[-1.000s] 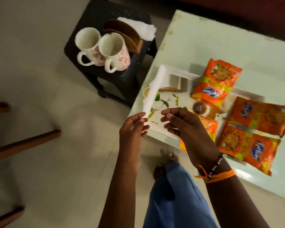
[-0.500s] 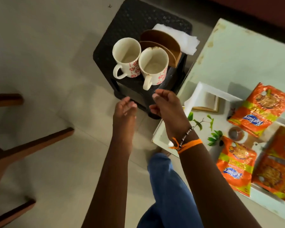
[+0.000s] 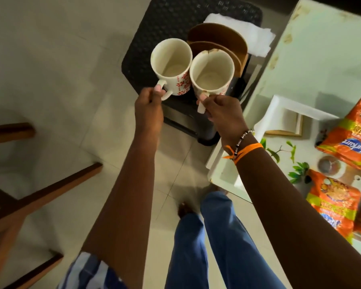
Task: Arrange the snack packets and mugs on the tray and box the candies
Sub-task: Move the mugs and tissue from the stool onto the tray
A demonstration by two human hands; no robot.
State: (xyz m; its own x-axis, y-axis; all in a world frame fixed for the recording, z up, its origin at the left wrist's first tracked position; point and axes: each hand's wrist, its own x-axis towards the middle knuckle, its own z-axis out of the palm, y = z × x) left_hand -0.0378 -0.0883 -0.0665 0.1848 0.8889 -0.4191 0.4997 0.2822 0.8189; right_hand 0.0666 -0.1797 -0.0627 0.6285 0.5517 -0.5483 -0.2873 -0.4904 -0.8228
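Note:
Two white mugs with red flower prints stand side by side on a black stool (image 3: pixel 171 19). My left hand (image 3: pixel 149 106) grips the handle of the left mug (image 3: pixel 171 65). My right hand (image 3: pixel 222 110) grips the handle of the right mug (image 3: pixel 211 75). Both mugs are empty inside. To the right, a white tray (image 3: pixel 283 105) with a leaf print lies on the pale table, with orange snack packets on it: one at the far right (image 3: pixel 350 138), another lower down (image 3: pixel 333 207). No candies can be made out.
Behind the mugs on the stool are a brown wooden holder (image 3: pixel 219 38) and a white napkin (image 3: pixel 248 34). Wooden chair legs (image 3: pixel 44 195) cross the floor at the left. My blue trouser legs (image 3: pixel 206 243) and a foot are below. The table edge (image 3: pixel 265 65) runs beside the stool.
Both hands moved from the tray's edge over to the stool and closed on the mug handles. The view swung left and closer to the mugs.

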